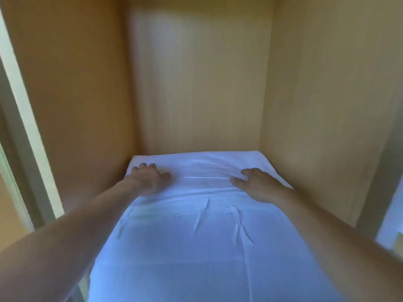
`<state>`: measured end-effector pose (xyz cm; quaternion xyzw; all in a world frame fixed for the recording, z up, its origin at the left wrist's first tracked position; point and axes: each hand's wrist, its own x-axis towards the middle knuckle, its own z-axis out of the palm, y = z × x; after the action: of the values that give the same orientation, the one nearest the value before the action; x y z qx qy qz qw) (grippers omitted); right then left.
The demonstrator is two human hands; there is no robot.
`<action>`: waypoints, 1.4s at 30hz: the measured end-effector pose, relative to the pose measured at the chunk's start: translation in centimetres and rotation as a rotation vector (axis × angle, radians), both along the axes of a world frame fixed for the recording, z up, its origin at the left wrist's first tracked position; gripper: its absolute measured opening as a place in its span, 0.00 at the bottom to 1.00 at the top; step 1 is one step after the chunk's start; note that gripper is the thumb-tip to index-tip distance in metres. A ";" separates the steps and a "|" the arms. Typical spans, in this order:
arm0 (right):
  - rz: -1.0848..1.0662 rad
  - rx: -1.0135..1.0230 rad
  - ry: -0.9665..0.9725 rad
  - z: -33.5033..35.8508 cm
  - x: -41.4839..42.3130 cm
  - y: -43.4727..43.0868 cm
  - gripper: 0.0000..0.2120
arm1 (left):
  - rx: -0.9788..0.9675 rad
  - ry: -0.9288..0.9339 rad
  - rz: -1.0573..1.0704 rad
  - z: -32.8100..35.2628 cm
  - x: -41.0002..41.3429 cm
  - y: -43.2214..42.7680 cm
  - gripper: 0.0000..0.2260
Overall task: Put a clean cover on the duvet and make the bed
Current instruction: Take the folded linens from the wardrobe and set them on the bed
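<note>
- White bedding [209,247] fills a wood-lined bunk, its far edge meeting the back panel [196,83].
- A person's left hand [150,177] presses on the bedding just short of the back panel, fingers spread and bent, tips on the cloth, nothing pinched.
- The right hand [258,185] lies equally near the back panel, fingers splayed flat on the cloth.
- A raised fold [205,177] runs between the two hands; creases [201,214] mark the cloth farther from the back panel.
</note>
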<state>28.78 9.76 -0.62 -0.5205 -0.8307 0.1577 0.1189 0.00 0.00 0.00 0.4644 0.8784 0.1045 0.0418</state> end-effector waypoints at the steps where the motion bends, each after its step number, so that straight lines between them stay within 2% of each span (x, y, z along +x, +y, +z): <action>1: -0.014 0.029 -0.026 -0.5 0.1 0.9 0.30 | -0.019 0.002 0.050 -0.5 -0.7 0.3 0.39; 3: -0.030 0.078 -0.148 -1.3 0.6 2.7 0.26 | -0.044 -0.015 0.167 -1.4 -2.1 0.8 0.47; 4: -0.080 0.030 -0.167 -1.2 0.9 2.9 0.25 | -0.051 -0.040 0.218 -1.7 -2.5 0.8 0.49; 6: -0.160 0.004 -0.129 -2.0 1.7 4.7 0.24 | -0.032 -0.118 0.269 -2.2 -2.3 1.1 0.50; 7: -0.148 0.044 -0.180 -2.4 2.1 5.8 0.24 | -0.028 -0.143 0.280 -2.2 -1.9 1.1 0.49; 8: -0.192 0.038 -0.195 -2.6 2.3 6.3 0.27 | -0.039 -0.149 0.291 -2.1 -1.5 1.0 0.49; 10: -0.313 -0.028 -0.090 -3.1 2.6 7.1 0.39 | -0.051 -0.193 0.298 -2.0 -0.9 0.7 0.49; 14: -0.265 -0.176 0.029 -4.5 2.6 7.8 0.33 | -0.094 -0.211 0.240 -2.6 0.1 -0.5 0.42; 16: -0.251 -0.212 0.064 -5.4 2.9 7.8 0.33 | -0.104 -0.207 0.259 -3.2 0.2 -1.1 0.43; 19: -0.255 -0.239 0.124 -6.1 3.7 7.5 0.32 | -0.062 -0.178 0.349 -4.2 0.9 -1.7 0.51; 21: -0.255 -0.227 0.092 -6.0 4.2 7.2 0.33 | -0.066 -0.086 0.407 -4.4 1.8 -2.3 0.57; 23: -0.252 -0.189 0.032 -5.3 4.6 7.1 0.34 | -0.100 0.050 0.407 -3.7 2.2 -2.9 0.56; 25: -0.264 -0.137 0.016 -4.0 5.0 6.6 0.32 | -0.105 0.079 0.356 -2.1 2.0 -3.3 0.50; 27: -0.267 -0.117 0.051 -3.3 5.3 6.2 0.30 | -0.031 -0.086 0.331 -1.0 1.0 -4.0 0.45; 31: -0.278 -0.161 0.223 -4.2 5.8 6.2 0.34 | 0.193 -0.541 0.386 -1.8 0.3 -5.5 0.48; 33: -0.281 -0.169 0.274 -4.5 5.8 6.3 0.36 | 0.254 -0.641 0.397 -2.1 0.5 -5.8 0.44; 37: -0.287 -0.086 0.248 -3.8 5.5 5.9 0.26 | 0.336 -0.777 0.407 -0.9 1.3 -6.1 0.31; 38: -0.296 -0.065 0.228 -3.6 5.4 5.8 0.25 | 0.334 -0.808 0.413 -0.5 1.4 -6.4 0.33; 41: -0.314 0.025 0.193 -3.2 5.2 5.1 0.27 | 0.299 -0.887 0.406 -0.3 1.9 -7.7 0.48; 42: -0.314 0.046 0.187 -3.2 5.2 4.8 0.27 | 0.278 -0.914 0.402 -0.4 1.9 -8.2 0.50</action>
<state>34.03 14.58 -3.82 -0.6240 -0.7280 0.1657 0.2306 1.94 -8.16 -0.41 0.1948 0.8201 0.4185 0.3381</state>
